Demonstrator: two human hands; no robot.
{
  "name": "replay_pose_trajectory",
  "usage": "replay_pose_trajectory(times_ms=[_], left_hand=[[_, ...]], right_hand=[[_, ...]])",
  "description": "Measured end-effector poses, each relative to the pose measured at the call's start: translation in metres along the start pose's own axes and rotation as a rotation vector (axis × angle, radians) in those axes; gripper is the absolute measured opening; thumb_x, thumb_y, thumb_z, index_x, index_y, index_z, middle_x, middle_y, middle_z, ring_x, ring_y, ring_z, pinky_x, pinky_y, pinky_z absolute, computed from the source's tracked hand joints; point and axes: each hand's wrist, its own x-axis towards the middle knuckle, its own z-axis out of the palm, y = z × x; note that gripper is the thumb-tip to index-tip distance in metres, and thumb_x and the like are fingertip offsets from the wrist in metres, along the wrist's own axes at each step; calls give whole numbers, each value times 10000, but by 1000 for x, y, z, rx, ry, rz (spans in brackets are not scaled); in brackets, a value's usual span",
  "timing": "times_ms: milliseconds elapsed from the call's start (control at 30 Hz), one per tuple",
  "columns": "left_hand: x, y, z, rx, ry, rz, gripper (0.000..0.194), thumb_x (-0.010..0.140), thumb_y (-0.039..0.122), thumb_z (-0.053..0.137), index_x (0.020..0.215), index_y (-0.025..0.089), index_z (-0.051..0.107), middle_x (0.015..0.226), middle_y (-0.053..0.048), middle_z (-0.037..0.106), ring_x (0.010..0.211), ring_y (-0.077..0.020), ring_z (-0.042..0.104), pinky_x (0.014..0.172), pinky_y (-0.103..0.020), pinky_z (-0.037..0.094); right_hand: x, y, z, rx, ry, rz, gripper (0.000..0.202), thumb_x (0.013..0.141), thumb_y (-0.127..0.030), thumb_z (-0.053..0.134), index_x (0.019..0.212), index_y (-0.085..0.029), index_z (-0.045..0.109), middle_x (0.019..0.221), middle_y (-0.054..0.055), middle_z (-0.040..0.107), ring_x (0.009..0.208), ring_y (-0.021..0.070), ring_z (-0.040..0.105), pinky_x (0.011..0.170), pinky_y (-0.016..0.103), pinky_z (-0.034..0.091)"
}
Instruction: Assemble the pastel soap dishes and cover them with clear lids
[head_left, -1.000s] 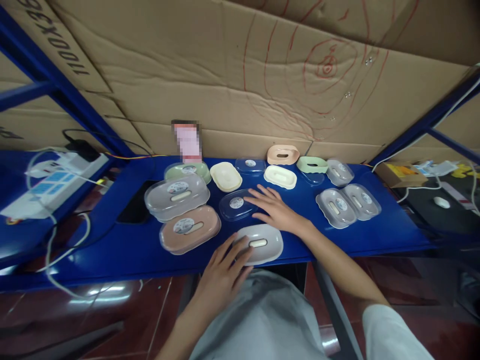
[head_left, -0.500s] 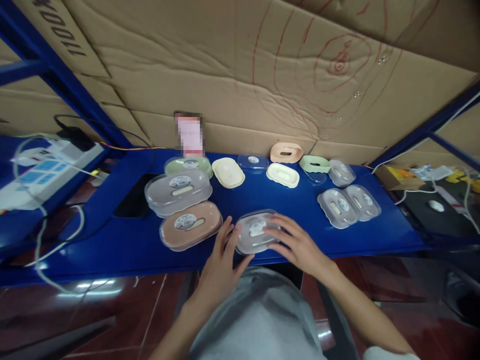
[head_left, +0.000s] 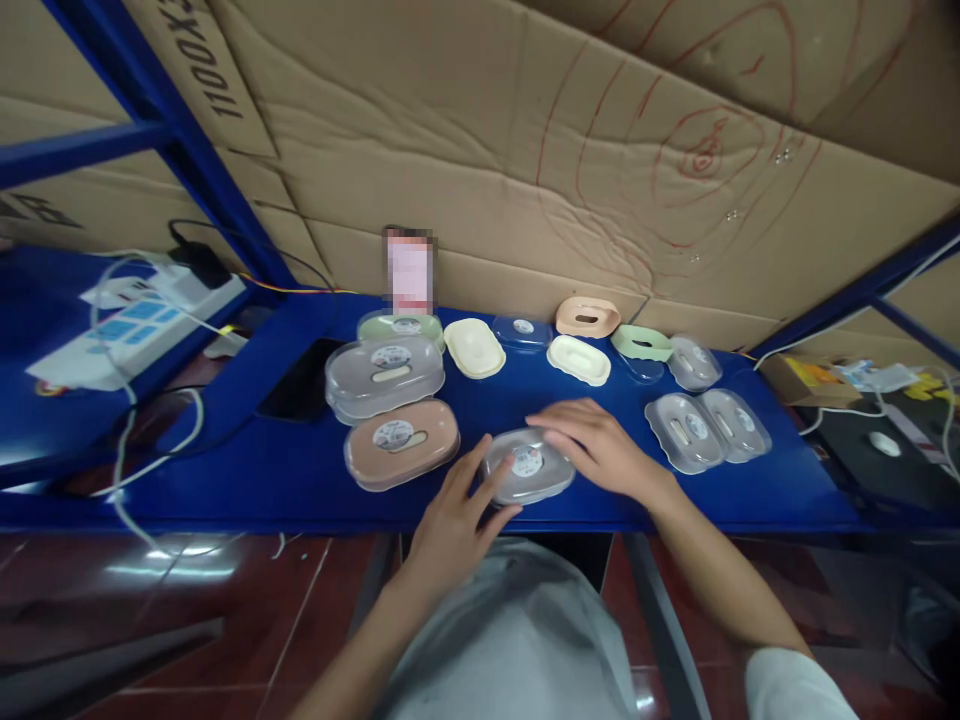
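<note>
A grey soap box with a clear lid and a round label (head_left: 536, 478) lies on the blue table in front of me. My left hand (head_left: 450, 525) grips its left end, the thumb at the near edge and a finger across the lid. My right hand (head_left: 604, 450) curves over its far right corner, fingers close together. Just left of it sits a peach soap box under a clear lid (head_left: 401, 447). Behind that is a larger grey lidded box (head_left: 352, 380), with a green lidded one (head_left: 431, 328) farther back.
Along the back are a cream tray (head_left: 476, 348), a clear lid (head_left: 523, 334), a cream insert (head_left: 579, 360), a peach piece (head_left: 574, 318) and a green piece (head_left: 637, 345). Several grey lidded boxes (head_left: 679, 435) stand at right. A black phone (head_left: 300, 385) and a power strip (head_left: 142, 335) lie left.
The grey soap box has turned slightly between my hands. My right hand has shifted from its right side to the far right corner. The view has swung a little left.
</note>
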Motion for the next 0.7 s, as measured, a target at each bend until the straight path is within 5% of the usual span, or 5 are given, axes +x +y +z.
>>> replay_pose_trajectory(times_ms=[167,267,367,533,700], left_hand=[[1,3,1,27,13,22,599,1041,339,658,1597,251,453,1676,-173,419,1498,-326,505,1165,-485,540],[-1,7,0,52,23,-4,584,1044,337,646,1589,242,457,1665,-187,416,1491,-338,503,1134,-488,558],[-1,11,-4,92,88,-19,534,1028,320,656,1535,222,520,1570,-211,485,1425,-359,547,1097,-512,564],[25,13,-6,290,88,-26,461,1020,332,659,1435,138,605,1292,-209,662,1181,-374,671,995,-535,583],[72,16,17,417,30,-131,544,1036,166,548,1569,85,471,1586,-302,476,1424,-460,547,1069,-582,546]], right_hand=[[99,57,38,-73,-78,-34,416,1129,-298,453,1523,-259,582,1573,94,592,1506,245,501,1245,512,401],[108,83,56,-131,-149,9,460,1066,-385,615,1495,-218,608,1526,140,624,1464,307,538,1212,533,429],[61,87,51,-156,-96,54,538,1027,-436,675,1507,-206,593,1447,168,658,1379,334,592,1153,535,482],[-63,63,28,-233,6,214,450,1091,-368,543,1532,-278,572,1451,147,639,1391,318,581,1168,562,473],[-121,38,40,-267,105,356,453,1105,-218,440,1533,-312,552,1565,103,578,1504,279,495,1247,595,385]])
